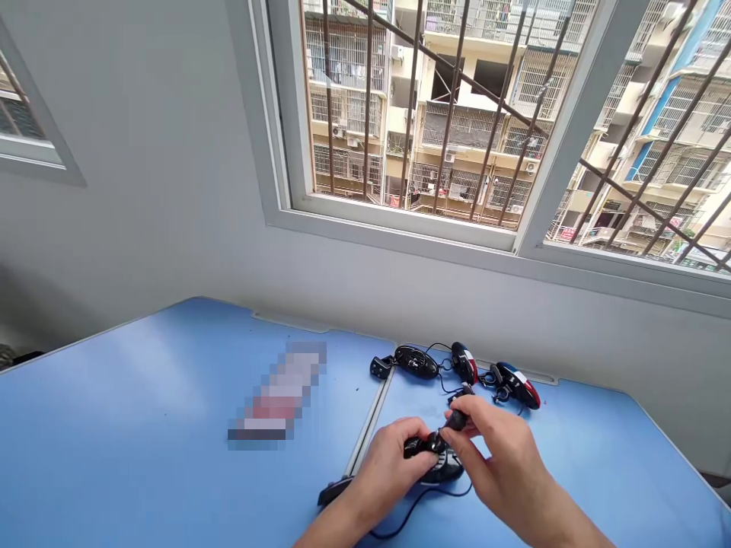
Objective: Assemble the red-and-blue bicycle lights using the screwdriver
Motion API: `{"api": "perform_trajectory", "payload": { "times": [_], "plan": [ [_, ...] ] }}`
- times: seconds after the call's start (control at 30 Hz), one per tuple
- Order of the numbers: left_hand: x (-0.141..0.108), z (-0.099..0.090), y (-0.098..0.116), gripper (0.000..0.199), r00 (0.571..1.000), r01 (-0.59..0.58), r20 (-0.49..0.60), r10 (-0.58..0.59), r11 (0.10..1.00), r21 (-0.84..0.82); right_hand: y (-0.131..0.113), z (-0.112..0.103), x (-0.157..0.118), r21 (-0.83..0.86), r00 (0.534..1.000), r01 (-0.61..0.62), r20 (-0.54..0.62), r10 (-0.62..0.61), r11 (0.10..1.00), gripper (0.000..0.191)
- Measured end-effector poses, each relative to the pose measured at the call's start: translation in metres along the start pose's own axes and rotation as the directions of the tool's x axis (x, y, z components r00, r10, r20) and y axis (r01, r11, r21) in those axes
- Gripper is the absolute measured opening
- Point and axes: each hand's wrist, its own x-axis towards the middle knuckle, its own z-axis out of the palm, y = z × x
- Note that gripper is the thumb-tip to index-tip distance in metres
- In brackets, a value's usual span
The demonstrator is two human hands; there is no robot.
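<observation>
My left hand pinches a black device with an oval body and a cable, low over the blue table. From the right, my right hand closes its thumb and fingers on a small black part at the top of that device. Both hands' fingertips nearly meet there. A black cable loops below the hands. Beside my left wrist lies a black piece, partly hidden by the forearm.
Behind the hands, a black oval device, another with red and white marks and a third with a red edge lie near the back edge of the blue table. A pixelated patch covers something left. A barred window is above.
</observation>
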Motion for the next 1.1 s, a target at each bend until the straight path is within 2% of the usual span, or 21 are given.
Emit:
{"api": "perform_trajectory", "payload": {
  "times": [0.17,0.33,0.43,0.53,0.8,0.93,1.1],
  "plan": [
    [0.001,0.0,-0.001,0.015,1.0,-0.004,-0.004,0.004,1.0,-0.018,-0.005,0.003,0.0,-0.034,0.999,-0.04,-0.022,0.039,0.999,0.006],
    [0.001,0.0,-0.002,0.015,1.0,-0.003,0.011,0.003,1.0,-0.027,0.0,0.001,0.003,0.082,0.996,-0.086,0.009,0.086,0.993,0.007],
    [0.002,-0.001,-0.001,0.016,1.0,0.008,0.019,-0.007,1.0,-0.026,0.006,-0.004,0.006,0.156,0.999,-0.043,0.033,0.039,0.987,0.017],
    [0.003,-0.003,-0.001,0.016,0.999,0.027,0.033,-0.027,0.999,-0.024,0.01,-0.008,0.007,0.191,0.998,0.02,0.059,-0.032,0.981,0.019],
    [0.003,-0.006,-0.004,0.026,0.994,-0.027,0.098,0.038,0.994,-0.105,0.006,-0.012,0.008,0.167,0.995,0.025,0.094,-0.041,0.986,0.017],
    [0.002,-0.006,-0.003,0.02,0.995,-0.017,0.097,0.021,0.999,-0.049,0.005,-0.015,0.007,0.154,0.989,-0.006,0.147,-0.017,0.988,0.014],
    [0.003,-0.005,-0.003,0.019,0.996,-0.008,0.088,0.012,0.998,-0.055,0.004,-0.022,0.004,0.133,0.965,-0.027,0.262,-0.009,0.991,0.016]
  ]
}}
